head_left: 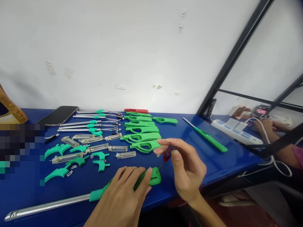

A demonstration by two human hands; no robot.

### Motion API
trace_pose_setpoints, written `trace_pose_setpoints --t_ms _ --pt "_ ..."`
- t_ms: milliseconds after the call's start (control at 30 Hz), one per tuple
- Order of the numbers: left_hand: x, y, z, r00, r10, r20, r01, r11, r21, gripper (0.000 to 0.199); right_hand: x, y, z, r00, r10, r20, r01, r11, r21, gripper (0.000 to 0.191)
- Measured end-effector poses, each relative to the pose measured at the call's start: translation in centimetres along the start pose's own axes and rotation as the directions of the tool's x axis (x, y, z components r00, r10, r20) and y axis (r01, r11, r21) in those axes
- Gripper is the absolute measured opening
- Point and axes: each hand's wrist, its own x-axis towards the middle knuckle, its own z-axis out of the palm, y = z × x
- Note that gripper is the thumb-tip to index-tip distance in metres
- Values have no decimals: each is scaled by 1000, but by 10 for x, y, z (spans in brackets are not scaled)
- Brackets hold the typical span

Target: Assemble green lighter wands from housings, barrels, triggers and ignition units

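Under my left hand [129, 186] a green long-necked lighter [155, 176] lies on the blue table, its metal tube [54, 205] pointing left; the fingers are wrapped over its body. My right hand [188, 167] pinches a small screwdriver [167, 154] with a dark red and purple handle. The screwdriver's thin shaft slants down to the end of the lighter's handle, where its tip appears to touch. Beyond my hands lie several green lighter shells [144, 145] in a column, with one red shell [136, 110] at the back.
Left of the shells are clear fuel tanks [118, 148], teal triggers [56, 174] and metal tubes with wires [80, 126]. A phone [59, 115] lies behind them. Another lighter [210, 140] sits to the right, near a power strip [234, 130]. Past a black frame, another person's arm [281, 142] shows.
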Motion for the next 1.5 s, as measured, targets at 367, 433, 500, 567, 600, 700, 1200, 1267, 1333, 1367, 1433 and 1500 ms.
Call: trace_pose_setpoints --t_ms 367,433,500,567,600,700,1200,1267,1333,1367,1433,1500 --pt "7 1 0 995 21 -96 -18 999 31 37 1 0 -5 998 -61 -22 58 991 -119 29" --pt "8 1 2 992 36 -122 -30 998 54 37 -1 -1 -5 1000 -24 -2 24 995 -95 37" --pt "7 1 2 991 46 -122 -38 997 67 38 -1 0 -4 1000 7 -15 -8 998 -65 38" --pt "5 0 2 995 40 -96 -34 997 64 39 1 1 -3 998 31 -48 -34 997 -64 34" --pt "3 -1 2 996 31 -80 -26 998 58 39 2 2 -3 997 31 -71 -37 996 -77 31" --pt "0 -2 1 999 18 -44 -15 998 56 39 5 2 -4 994 0 -109 -13 993 -116 30" --pt "-2 -6 2 999 33 -5 -32 998 62 43 6 2 -4 998 -8 -59 5 999 -47 34" --pt "-3 -7 2 999 39 -4 -39 997 69 44 7 1 -4 999 -20 -49 18 999 -37 37" --pt "-4 -8 3 999 51 -4 -51 996 79 45 6 1 -5 999 -16 -33 15 999 -29 38" --pt "-4 -8 3 998 55 -5 -55 995 84 45 6 0 -5 1000 -15 -23 14 999 -31 39" --pt "-4 -9 4 998 61 -12 -59 994 89 45 4 -1 -5 1000 -9 11 10 999 -43 41" --pt "-4 -9 4 998 64 -23 -61 994 92 43 3 -2 -4 998 10 67 -7 999 -48 44"
